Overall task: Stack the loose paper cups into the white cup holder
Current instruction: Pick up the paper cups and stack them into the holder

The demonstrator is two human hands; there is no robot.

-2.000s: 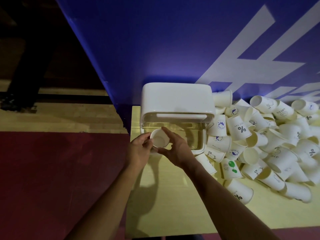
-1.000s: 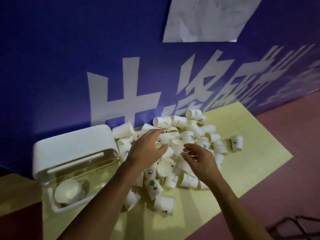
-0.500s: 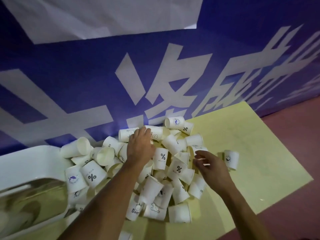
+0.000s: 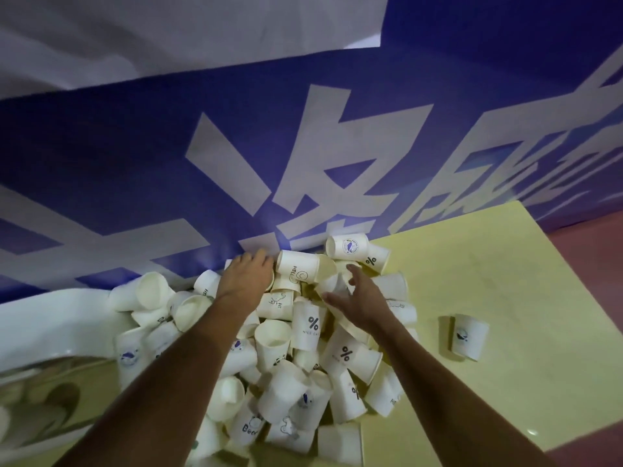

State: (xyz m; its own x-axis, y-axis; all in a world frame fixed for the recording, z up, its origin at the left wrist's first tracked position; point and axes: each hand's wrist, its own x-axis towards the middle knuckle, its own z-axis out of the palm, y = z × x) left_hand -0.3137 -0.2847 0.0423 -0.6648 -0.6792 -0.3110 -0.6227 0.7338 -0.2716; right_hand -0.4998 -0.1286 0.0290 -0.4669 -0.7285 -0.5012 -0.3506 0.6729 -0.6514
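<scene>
Left hand (image 4: 245, 277) and right hand (image 4: 358, 303) are over heaped paper cups (image 4: 310, 326).

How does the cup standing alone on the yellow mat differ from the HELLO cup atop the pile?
The lone cup stands on end, apart from the pile; the HELLO cup lies on its side atop it. The lone cup bears a blue emblem; the HELLO cup bears a word and a smiley. Both are white paper cups.

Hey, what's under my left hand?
Your left hand lies on the far side of the cup pile, beside a cup marked HELLO. The hand covers whichever cup it touches, so its grip cannot be seen.
</scene>
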